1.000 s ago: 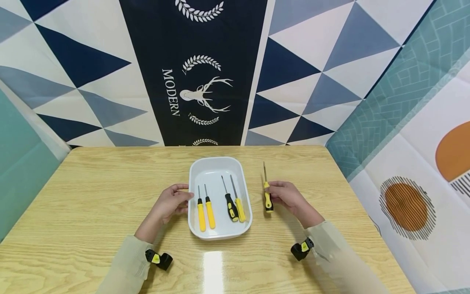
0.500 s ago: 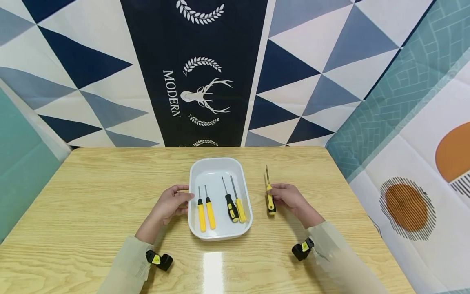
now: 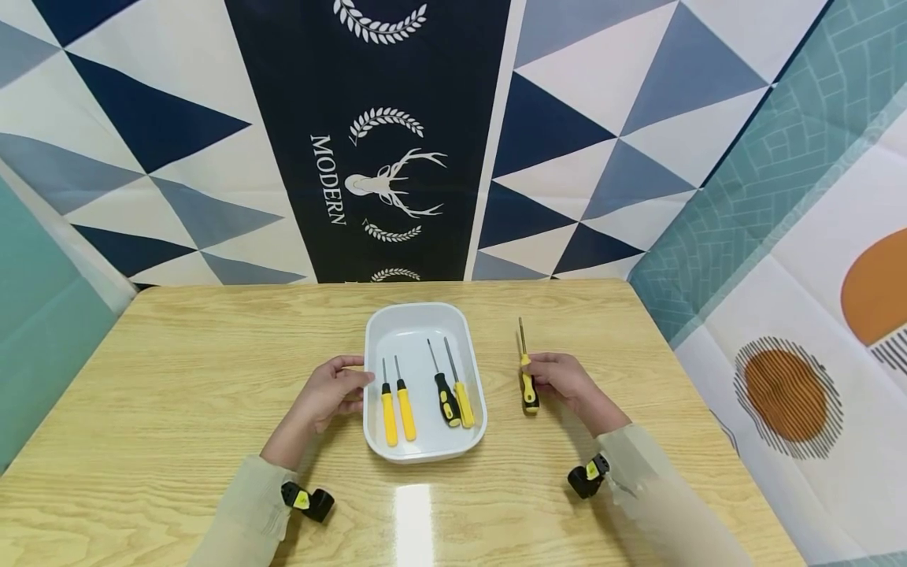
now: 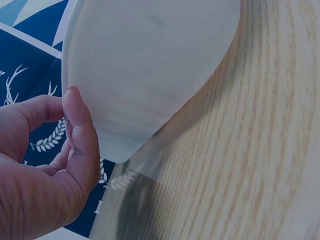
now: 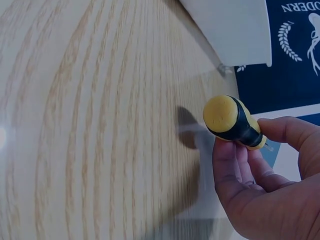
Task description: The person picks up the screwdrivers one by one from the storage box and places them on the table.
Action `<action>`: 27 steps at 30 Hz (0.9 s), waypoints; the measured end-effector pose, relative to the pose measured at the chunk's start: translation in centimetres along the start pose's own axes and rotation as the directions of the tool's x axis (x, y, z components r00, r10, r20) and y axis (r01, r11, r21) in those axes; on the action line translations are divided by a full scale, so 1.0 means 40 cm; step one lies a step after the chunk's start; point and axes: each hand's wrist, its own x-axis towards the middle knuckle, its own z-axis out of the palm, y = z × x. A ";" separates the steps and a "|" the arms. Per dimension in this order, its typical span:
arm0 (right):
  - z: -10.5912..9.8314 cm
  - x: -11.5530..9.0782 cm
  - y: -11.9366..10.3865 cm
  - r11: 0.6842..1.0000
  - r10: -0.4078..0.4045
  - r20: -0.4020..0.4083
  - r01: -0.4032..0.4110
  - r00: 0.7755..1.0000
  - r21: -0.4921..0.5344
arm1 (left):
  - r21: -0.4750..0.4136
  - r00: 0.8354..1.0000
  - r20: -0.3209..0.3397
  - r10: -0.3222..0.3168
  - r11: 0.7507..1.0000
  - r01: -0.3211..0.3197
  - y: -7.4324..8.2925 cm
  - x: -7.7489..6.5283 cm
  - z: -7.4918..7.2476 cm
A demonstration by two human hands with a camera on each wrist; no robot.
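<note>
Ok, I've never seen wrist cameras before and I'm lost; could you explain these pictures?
There's no machine, just somebody working bare-handed. The wide view comes from a head-worn camera; the two close-ups come from the black wrist cameras. On the table is a white tray holding four screwdrivers: two slim yellow ones, a black-and-yellow one and a yellow one. The left hand holds the tray's edge, while the right hand holds a fifth screwdriver above the table, right of the tray.
</note>
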 end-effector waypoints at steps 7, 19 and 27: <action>-0.009 0.006 0.003 0.999 0.015 -0.021 -0.016 1.000 -0.039 | -0.004 1.000 0.004 0.005 1.000 -0.005 -0.002 0.006 -0.002; -0.011 0.015 0.003 0.996 0.041 -0.038 -0.044 0.998 -0.080 | -0.017 1.000 0.012 0.002 1.000 -0.001 -0.010 0.007 -0.007; -0.007 0.017 0.001 0.994 0.054 -0.057 -0.059 0.997 -0.093 | -0.034 1.000 0.026 0.015 0.999 -0.015 -0.010 0.007 -0.008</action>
